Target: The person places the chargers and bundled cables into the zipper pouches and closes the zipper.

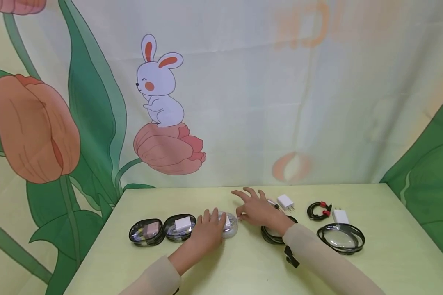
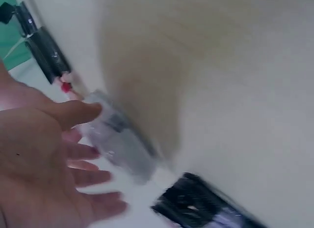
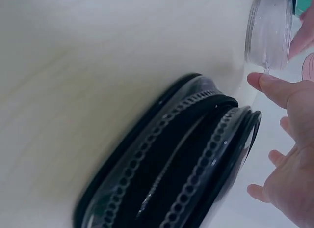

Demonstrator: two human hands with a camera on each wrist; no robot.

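Note:
My left hand (image 1: 209, 226) lies flat, fingers straight, on a clear round zip pouch (image 1: 229, 224) with a white charger inside. In the left wrist view my left hand's open palm (image 2: 44, 159) hovers beside that blurred pouch (image 2: 115, 137). My right hand (image 1: 254, 208) has its fingers spread just right of the pouch and holds nothing. Its wrist passes over a black-rimmed pouch (image 1: 275, 237). The right wrist view shows that black-zippered pouch (image 3: 181, 159) close up, with the right hand's fingers (image 3: 287, 139) and the clear pouch (image 3: 270, 31) beyond.
Two filled pouches (image 1: 145, 232) (image 1: 179, 226) lie left of my left hand. To the right are a white charger (image 1: 285, 201), a coiled black cable with red ties (image 1: 318, 210), another white charger (image 1: 340, 216) and an empty clear pouch (image 1: 341, 238). A printed cloth backdrop hangs behind the table (image 1: 243, 270).

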